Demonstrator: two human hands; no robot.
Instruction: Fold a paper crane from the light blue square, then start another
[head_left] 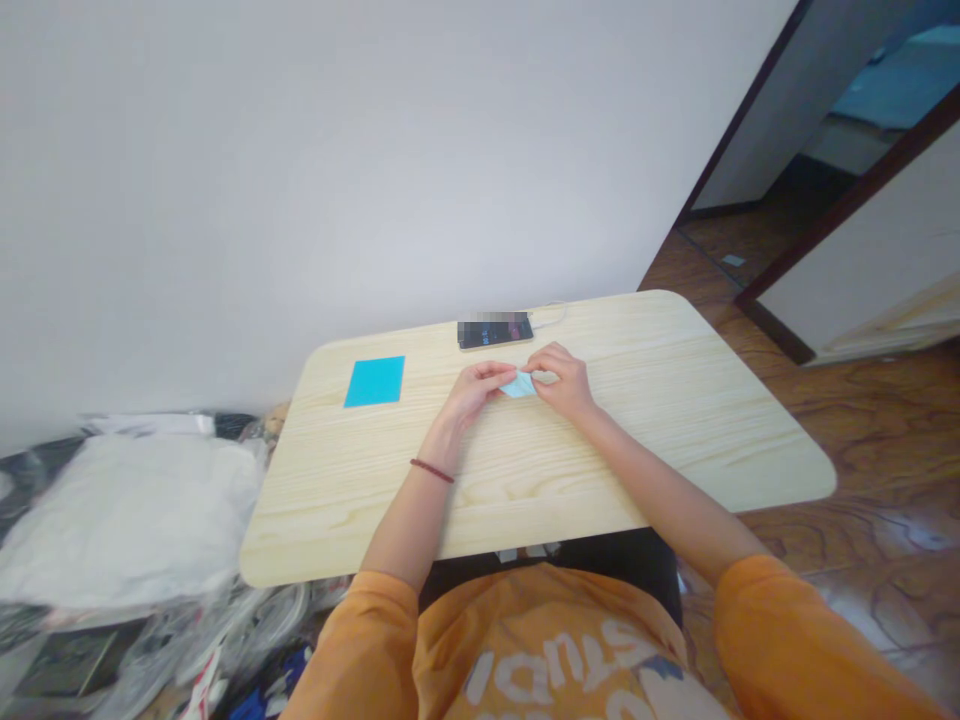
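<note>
A small pale blue paper (518, 384), folded to a pointed shape, sits just above the table (675, 420) a little far of its middle, held between both hands. The left hand (474, 389) pinches its left end, the grip pressed together on the paper with fingertips meeting the thumb. The right hand (564, 382) pinches the right end in the same way, fingers curled over the top. The two hands nearly touch each other across the paper. A dark red bracelet (431, 470) circles the left wrist.

Just beyond the hands, near the far edge of the table, lies a phone (494, 330) with a white cable (551, 315) running off to its right. To the left, well apart from the hands, a bright blue square sheet (375, 381) lies flat, close to the far left corner.

The table has pale wood grain and rounded corners. Its surface is bare to the right of the hands as far as the right edge, and bare along the near edge on both sides of the forearms. The far edge stands against a white wall (375, 180). Off the left edge, white and clear plastic bags (127, 510) are piled low; off the right edge is brown wooden floor (862, 400).
</note>
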